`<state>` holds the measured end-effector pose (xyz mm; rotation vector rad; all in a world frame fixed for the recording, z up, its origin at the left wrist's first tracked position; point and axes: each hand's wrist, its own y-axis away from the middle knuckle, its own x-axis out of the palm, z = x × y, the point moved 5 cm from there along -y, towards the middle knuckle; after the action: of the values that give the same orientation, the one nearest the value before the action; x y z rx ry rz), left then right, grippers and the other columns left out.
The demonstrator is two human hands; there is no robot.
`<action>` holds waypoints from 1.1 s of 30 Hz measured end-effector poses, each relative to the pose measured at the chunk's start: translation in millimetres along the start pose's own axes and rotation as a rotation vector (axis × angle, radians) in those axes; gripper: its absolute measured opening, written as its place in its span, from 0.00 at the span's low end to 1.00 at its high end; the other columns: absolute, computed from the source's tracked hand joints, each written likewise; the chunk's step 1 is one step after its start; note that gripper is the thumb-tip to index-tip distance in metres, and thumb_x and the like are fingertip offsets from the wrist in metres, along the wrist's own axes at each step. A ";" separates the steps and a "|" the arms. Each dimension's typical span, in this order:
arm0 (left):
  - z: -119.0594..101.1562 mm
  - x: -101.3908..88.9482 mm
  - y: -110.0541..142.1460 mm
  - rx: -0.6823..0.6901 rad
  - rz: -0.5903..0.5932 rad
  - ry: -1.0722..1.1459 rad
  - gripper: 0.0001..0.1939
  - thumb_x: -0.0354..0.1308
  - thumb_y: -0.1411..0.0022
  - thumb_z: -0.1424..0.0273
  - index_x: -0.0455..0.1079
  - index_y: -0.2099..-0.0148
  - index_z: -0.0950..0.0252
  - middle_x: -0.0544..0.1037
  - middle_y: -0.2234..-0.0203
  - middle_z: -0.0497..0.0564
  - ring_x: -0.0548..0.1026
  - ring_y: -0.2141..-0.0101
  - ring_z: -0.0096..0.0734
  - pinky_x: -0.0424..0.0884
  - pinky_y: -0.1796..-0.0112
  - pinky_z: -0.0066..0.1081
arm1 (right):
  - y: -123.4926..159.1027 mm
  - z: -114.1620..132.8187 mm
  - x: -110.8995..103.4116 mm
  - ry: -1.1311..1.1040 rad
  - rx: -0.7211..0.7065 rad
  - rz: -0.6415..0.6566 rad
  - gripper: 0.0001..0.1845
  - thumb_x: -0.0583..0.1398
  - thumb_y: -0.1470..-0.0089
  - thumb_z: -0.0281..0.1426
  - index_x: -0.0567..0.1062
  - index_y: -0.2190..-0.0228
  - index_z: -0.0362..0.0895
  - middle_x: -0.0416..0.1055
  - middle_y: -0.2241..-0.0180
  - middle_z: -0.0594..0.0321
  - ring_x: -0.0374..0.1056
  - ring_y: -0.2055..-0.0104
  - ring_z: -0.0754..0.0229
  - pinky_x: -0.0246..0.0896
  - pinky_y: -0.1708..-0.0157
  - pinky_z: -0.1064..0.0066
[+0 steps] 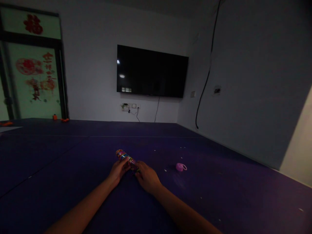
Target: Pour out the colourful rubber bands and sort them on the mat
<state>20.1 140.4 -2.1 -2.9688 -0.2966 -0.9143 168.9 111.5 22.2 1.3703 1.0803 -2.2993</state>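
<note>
1. The left hand (118, 171) has its thumb laid along the side of a patterned cylinder (123, 155), with the fingers bent against it; how tightly they press cannot be told.
2. The right hand (147, 177) curves its fingers over the nearer end of the same cylinder, its thumb tucked below; that end is mostly covered.
3. The cylinder, slightly left of centre in the lower half of the frame, is glossy and slim, with a rounded far end and a busy mix of pink, yellow, blue and dark patches. Any print on it is too small and dim to read.
4. Its long axis slants from upper left to lower right, the rounded end pointing away toward the upper left. Whether it touches the purple floor (60, 169) cannot be told.
5. Right of the hands, well apart from them, a pink cap (179, 167) with a loop sits on the floor among small white scraps.
6. At upper left, a red character (33, 24) reads 福; the red writing on the glass door (36, 84) below is blurred.
7. At upper centre hangs a dark television (151, 71).
</note>
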 end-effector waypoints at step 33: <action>-2.0 -3.9 1.0 0.051 -0.054 -0.011 0.02 0.62 0.43 0.78 0.71 0.67 0.69 0.78 0.77 0.51 0.77 0.77 0.27 0.75 0.74 0.22 | 0.1 2.1 1.8 -0.001 0.000 0.079 0.26 0.55 0.46 0.30 0.61 0.44 0.47 0.62 0.44 0.54 0.60 0.44 0.51 0.57 0.49 0.60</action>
<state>16.0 138.6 -2.6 -2.9333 -0.3956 -0.8823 166.7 110.2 21.2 1.3867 1.0070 -2.2431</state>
